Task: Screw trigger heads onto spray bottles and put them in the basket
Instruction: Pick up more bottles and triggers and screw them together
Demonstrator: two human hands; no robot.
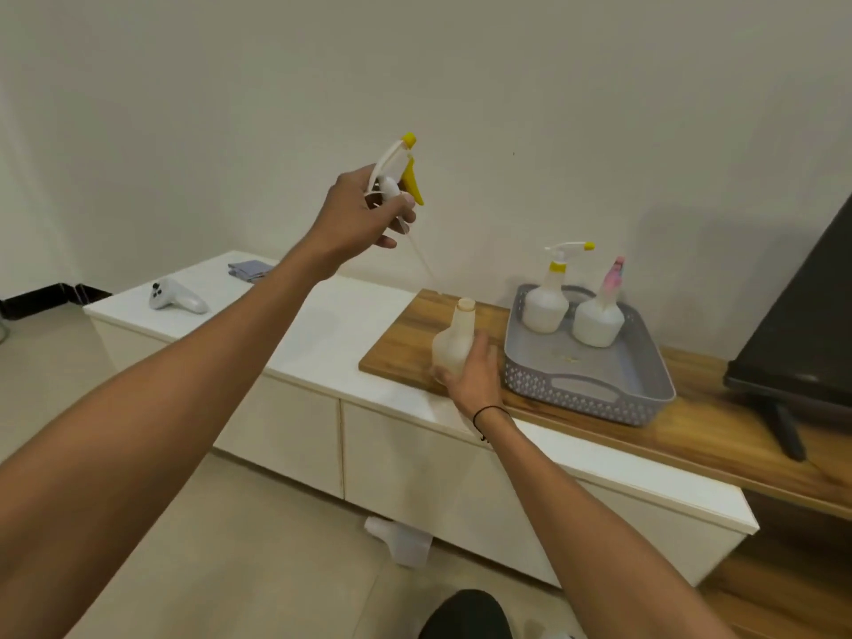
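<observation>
My left hand [357, 209] is raised well above the cabinet and holds a white trigger head with yellow lever and nozzle [400, 170]; its thin dip tube hangs down toward the right. My right hand [470, 373] grips a translucent white bottle [454, 341] with an open neck, standing on the wooden board [396, 348]. The tube's tip hovers just above and left of the bottle's neck. A grey perforated basket [585, 389] to the right holds two bottles with heads on: one yellow-topped [548, 297], one pink-topped [599, 311].
A white game controller [175, 297] and a folded grey cloth [249, 268] lie on the white cabinet top at the left. A dark TV on a stand [802, 325] occupies the right end. A white object [399, 539] lies on the floor under the cabinet.
</observation>
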